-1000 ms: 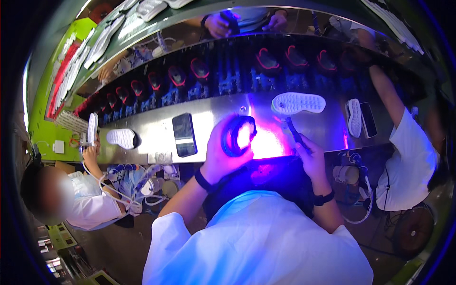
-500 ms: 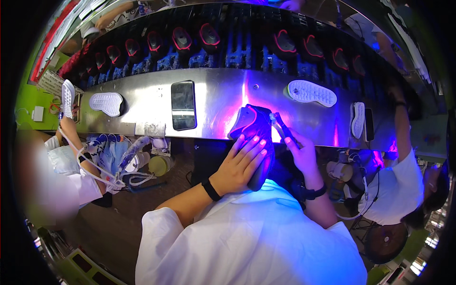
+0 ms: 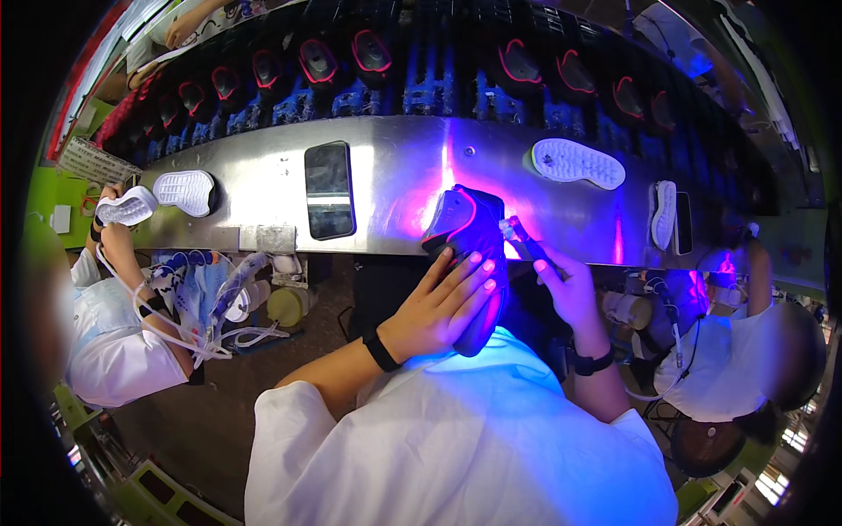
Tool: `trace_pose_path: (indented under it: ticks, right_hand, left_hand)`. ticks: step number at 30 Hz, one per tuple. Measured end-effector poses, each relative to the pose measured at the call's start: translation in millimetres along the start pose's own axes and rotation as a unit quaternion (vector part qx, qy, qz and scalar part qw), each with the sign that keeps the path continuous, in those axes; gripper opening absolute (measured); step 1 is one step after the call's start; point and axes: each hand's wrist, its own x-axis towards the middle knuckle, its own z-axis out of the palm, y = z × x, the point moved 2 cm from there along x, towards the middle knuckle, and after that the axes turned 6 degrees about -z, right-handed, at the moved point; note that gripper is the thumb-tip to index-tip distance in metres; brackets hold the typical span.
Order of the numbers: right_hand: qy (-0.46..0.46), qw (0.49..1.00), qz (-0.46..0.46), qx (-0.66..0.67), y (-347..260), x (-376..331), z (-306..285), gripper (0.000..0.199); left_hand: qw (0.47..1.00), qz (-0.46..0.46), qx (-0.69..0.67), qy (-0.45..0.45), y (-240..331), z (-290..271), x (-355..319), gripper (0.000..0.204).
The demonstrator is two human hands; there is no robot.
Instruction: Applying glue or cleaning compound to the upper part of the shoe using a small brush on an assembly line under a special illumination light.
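A dark shoe upper with red trim (image 3: pixel 460 213) is held upright at the metal bench's near edge, lit by purple-blue light. My left hand (image 3: pixel 445 301) lies along its left side, fingers stretched over the upper and gripping it. In my right hand (image 3: pixel 566 285) is a dark-handled brush (image 3: pixel 524 241), pinched between the fingers. Its pale tip is at the upper's right side, close to the edge; whether it touches I cannot tell. My right fingers are partly hidden behind the handle.
On the metal bench (image 3: pixel 263 210) lie a phone (image 3: pixel 330 193) and white soles (image 3: pixel 579 164). Behind it runs a rack line with several dark shoe uppers (image 3: pixel 317 61). A co-worker at left holds a white sole (image 3: pixel 127 207); another person sits at right.
The brush has shifted slightly along the upper's side. The left co-worker's sole has tilted and lowered, with both hands now at it. The right co-worker's arm has drawn back from the rack.
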Motion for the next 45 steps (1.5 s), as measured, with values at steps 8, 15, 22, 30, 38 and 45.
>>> trace_pose_path:
  ticks: [8, 15, 22, 30, 38, 45]
  right_hand:
    - [-0.051, 0.998, 0.026, 0.025, -4, -36, -15, 0.041]
    - [-0.050, 0.998, 0.020, 0.020, -17, -66, -32, 0.037]
    - [-0.010, 0.996, -0.006, 0.088, -10, -77, -42, 0.038]
    - [-0.004, 0.986, 0.035, 0.161, -11, -101, -54, 0.041]
    - [0.111, 0.982, 0.038, 0.147, -25, -108, -55, 0.041]
    - [0.154, 0.968, -0.111, -0.165, -67, -68, -81, 0.035]
  left_hand:
    - [1.000, 0.002, 0.011, -0.013, 7, -7, 13, 0.055]
    - [0.999, -0.052, -0.002, -0.012, 29, -9, 41, 0.069]
    - [0.995, -0.090, 0.004, -0.031, 49, -4, 71, 0.086]
    - [0.990, -0.126, 0.062, -0.005, 69, 2, 111, 0.077]
    - [0.987, -0.136, 0.083, 0.007, 67, 16, 150, 0.088]
    - [0.988, -0.155, 0.007, 0.025, 46, 14, 175, 0.088]
